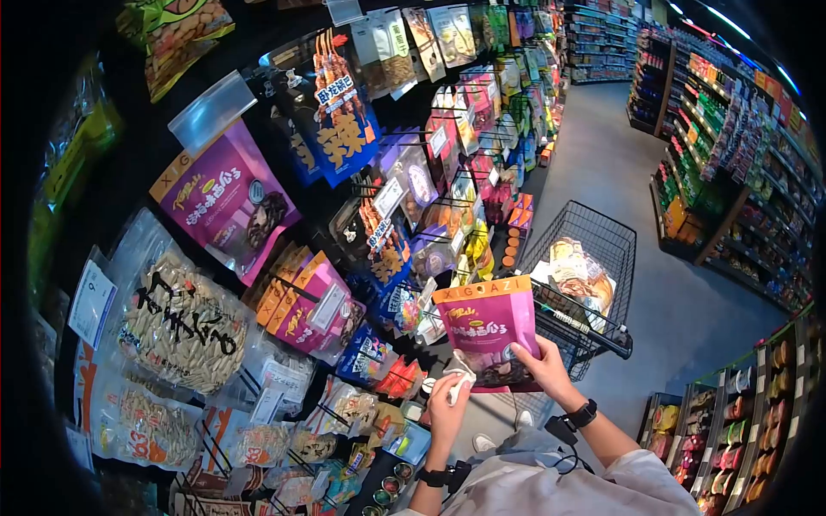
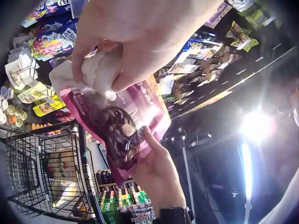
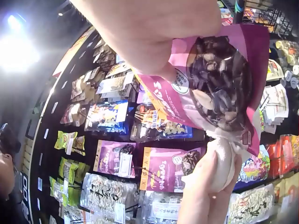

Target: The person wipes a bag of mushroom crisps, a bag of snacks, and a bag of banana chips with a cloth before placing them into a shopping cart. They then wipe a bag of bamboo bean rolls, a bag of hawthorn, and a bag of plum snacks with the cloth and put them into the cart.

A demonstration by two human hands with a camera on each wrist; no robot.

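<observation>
A purple snack bag (image 1: 486,320) with an orange top band and a see-through window of dark seeds is held up in front of the body. My right hand (image 1: 551,371) grips its right side, thumb over the front. In my left hand (image 1: 446,417) is a crumpled white cloth (image 3: 219,163), pinched between thumb and fingers. The cloth touches the bag's lower corner, close to the dark seed window (image 2: 119,133). Both wrists carry dark bands, and the right hand's far fingers are hidden behind the bag in the head view.
Hanging snack bags fill the rack at left, including matching purple bags (image 1: 228,202) and bags of pale seeds (image 1: 176,322). A black wire shopping cart (image 1: 624,236) with packages inside stands just ahead. The grey aisle floor (image 1: 594,129) runs beyond it, with stocked shelves (image 1: 731,146) at right.
</observation>
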